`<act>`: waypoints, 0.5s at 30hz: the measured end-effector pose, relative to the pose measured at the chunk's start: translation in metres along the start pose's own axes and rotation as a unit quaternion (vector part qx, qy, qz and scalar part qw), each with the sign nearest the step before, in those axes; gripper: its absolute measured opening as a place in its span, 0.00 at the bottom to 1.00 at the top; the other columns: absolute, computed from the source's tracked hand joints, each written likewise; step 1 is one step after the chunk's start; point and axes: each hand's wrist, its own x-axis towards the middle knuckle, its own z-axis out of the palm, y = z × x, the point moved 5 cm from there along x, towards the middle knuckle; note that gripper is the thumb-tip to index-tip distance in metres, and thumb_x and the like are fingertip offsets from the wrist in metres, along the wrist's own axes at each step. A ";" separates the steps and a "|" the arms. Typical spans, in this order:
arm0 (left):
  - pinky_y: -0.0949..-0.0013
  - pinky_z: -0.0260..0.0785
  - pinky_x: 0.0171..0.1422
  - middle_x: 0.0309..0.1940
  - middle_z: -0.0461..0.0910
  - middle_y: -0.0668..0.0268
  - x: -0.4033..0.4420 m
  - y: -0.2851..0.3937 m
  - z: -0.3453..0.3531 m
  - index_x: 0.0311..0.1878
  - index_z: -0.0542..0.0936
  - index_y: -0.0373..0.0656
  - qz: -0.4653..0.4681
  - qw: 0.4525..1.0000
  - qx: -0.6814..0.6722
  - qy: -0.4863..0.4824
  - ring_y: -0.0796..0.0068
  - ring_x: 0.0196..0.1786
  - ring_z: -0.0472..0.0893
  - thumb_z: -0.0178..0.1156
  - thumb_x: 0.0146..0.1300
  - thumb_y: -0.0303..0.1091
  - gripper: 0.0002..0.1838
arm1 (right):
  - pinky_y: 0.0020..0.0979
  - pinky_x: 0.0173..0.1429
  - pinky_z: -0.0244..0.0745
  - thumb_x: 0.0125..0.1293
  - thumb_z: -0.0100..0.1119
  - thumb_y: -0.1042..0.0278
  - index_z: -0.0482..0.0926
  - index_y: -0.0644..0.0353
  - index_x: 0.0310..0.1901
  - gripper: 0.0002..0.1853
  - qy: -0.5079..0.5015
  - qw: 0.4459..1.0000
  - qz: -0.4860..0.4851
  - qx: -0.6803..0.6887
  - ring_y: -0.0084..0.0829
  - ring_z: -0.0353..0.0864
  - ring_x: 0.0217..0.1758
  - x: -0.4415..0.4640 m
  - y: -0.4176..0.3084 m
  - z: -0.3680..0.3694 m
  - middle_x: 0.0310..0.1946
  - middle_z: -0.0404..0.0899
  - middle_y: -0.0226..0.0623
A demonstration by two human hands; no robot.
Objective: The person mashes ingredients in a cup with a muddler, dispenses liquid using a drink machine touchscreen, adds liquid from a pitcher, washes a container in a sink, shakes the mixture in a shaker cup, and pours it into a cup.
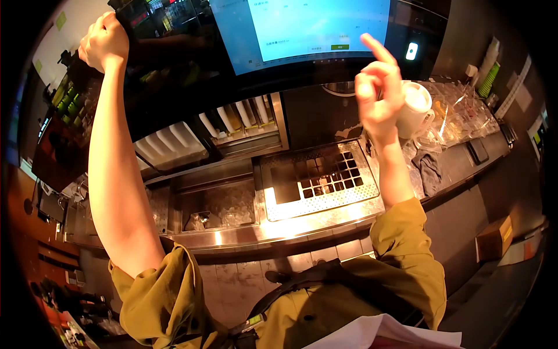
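Screen (319, 23): above tabletop (244, 235); probably rigid, smooth, fragile; best gripped by frame (290, 77).
Right hand (381, 99): fingers released, index extended toward screen; contact cannot be told.
Left hand (106, 43): fingers curled beside screen's edge; grip cannot be told.

A steel counter (232, 237) carries a white pitcher (413, 110), clear plastic packs (459, 110) and a crumpled dark cloth (428, 173).
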 end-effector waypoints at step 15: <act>0.67 0.60 0.58 0.43 0.80 0.71 0.000 0.003 -0.006 0.40 0.82 0.60 -0.005 1.000 0.017 0.005 0.65 0.49 0.76 0.38 0.59 0.49 0.20 | 0.17 0.22 0.62 0.54 0.55 0.76 0.71 0.63 0.35 0.06 0.156 0.979 0.051 -0.124 0.16 0.66 0.19 0.005 0.054 -0.054 0.58 0.68 0.44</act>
